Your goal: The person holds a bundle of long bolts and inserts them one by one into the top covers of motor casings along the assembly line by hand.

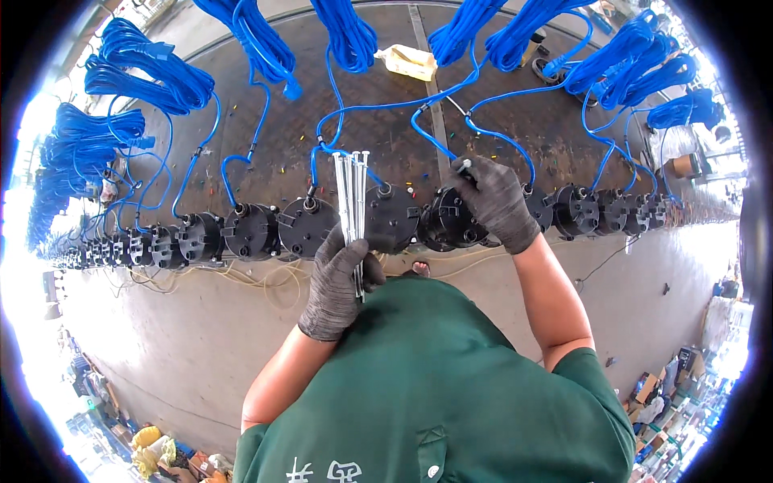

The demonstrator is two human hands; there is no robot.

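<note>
Seen from above the head, looking down past a green shirt (435, 386). Left hand (338, 282), in a dark grey glove, closed in a firm grip around a bundle of long silver bolts (352, 193) held upright, heads up, just near of the middle of the row. Right hand (495, 201), gloved the same, reaching farther and to the right, fingertips pinched shut on a single bolt head (465, 164) over one black round housing (455, 217). Long row of black housings (250, 231) running left to right across a grey floor (201, 338) (no worktop here), each trailing a blue cable (427, 133) to coiled blue bundles (153, 72) at the far side. Probably best done by keeping the single bolt straight over its hole, seating it before letting go, and holding the bundle clear of the cables.
</note>
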